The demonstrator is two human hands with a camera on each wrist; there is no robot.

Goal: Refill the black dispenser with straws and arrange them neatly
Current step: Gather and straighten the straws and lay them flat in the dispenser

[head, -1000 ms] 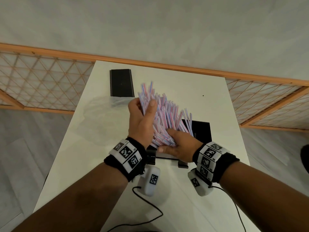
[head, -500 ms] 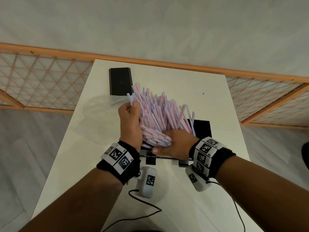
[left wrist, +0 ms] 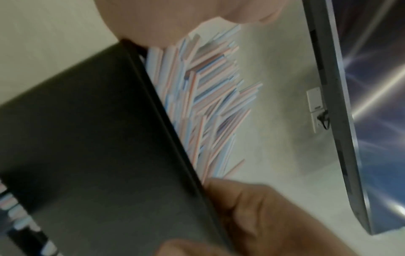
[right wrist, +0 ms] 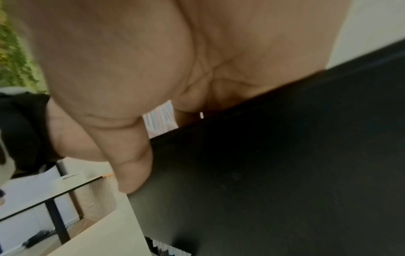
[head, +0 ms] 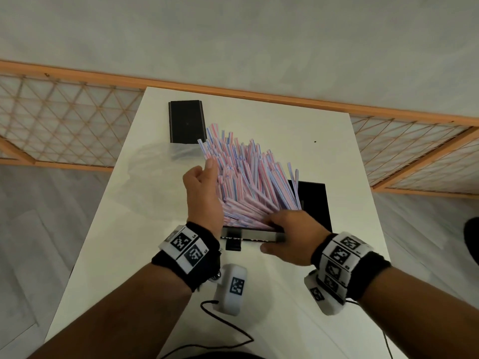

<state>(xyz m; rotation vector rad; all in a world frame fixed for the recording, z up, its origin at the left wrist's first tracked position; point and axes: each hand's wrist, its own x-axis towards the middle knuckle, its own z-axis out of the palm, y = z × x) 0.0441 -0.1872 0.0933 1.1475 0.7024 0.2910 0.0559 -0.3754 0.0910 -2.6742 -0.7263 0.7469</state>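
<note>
The black dispenser (head: 315, 203) stands open-topped on the white table (head: 259, 117). A thick bundle of pink and blue striped straws (head: 246, 182) fans up and away out of it, near ends down inside. My left hand (head: 202, 193) lies against the bundle's left side, thumb straight along the straws, fingers loosely curled and not round them. My right hand (head: 290, 234) lies flat over the straws' near ends, its thumb on the dispenser's front wall (right wrist: 274, 164). In the left wrist view the straws (left wrist: 208, 104) stick out past the dark side wall (left wrist: 87, 138).
A flat black lid (head: 186, 121) lies at the table's far left. A small black part (head: 233, 244) sits before the dispenser's front. Cables (head: 228, 332) trail over the near table. A wooden lattice rail (head: 64, 125) runs behind the table.
The bundle came down and its near ends went into the dispenser. My left hand let go of the straws and now lies beside them. My right hand flattened over the ends.
</note>
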